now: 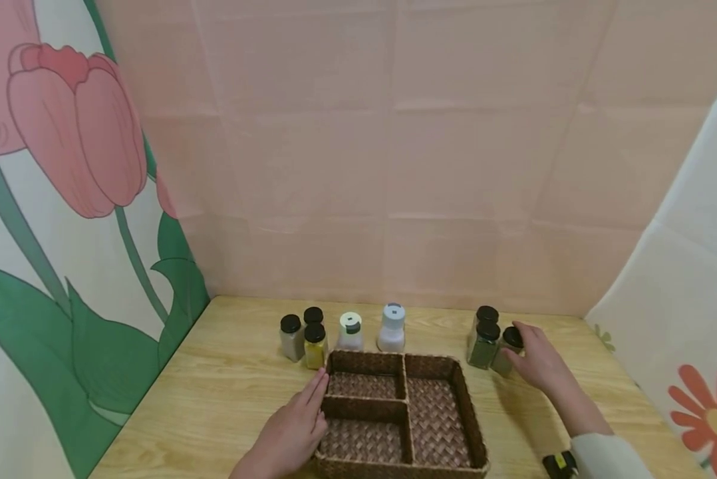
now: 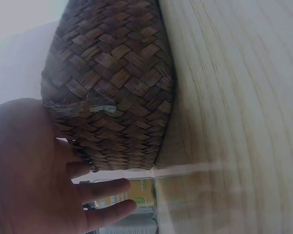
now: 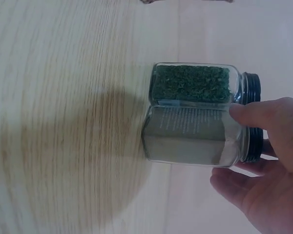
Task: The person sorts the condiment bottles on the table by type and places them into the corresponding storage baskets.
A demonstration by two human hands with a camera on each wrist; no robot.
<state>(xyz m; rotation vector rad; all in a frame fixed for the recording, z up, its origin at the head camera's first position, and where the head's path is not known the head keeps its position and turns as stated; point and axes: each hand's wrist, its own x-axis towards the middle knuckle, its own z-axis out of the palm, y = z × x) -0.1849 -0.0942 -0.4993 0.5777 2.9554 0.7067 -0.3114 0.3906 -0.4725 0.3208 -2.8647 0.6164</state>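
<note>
My left hand (image 1: pixel 295 426) rests along the left side of a brown woven tray (image 1: pixel 409 432) with three compartments. In the left wrist view, its fingers stretch past the tray's corner, near a jar with a yellow label (image 2: pixel 141 192). At the right, my right hand (image 1: pixel 541 359) holds a black-capped glass spice jar (image 3: pixel 190 136) near its cap, thumb on one side and fingers on the other. The jar holds a greyish-brown powder and stands upright on the table. Right beside it is a jar of green flakes (image 3: pixel 193 84), with another black-capped jar (image 1: pixel 487 313) behind.
Left of the tray's back corner stand several spice jars, one a yellow jar (image 1: pixel 315 349). Two white-capped bottles, one at left (image 1: pixel 350 332) and one at right (image 1: pixel 392 329), stand behind the tray. A small black object (image 1: pixel 560 464) lies by the right sleeve.
</note>
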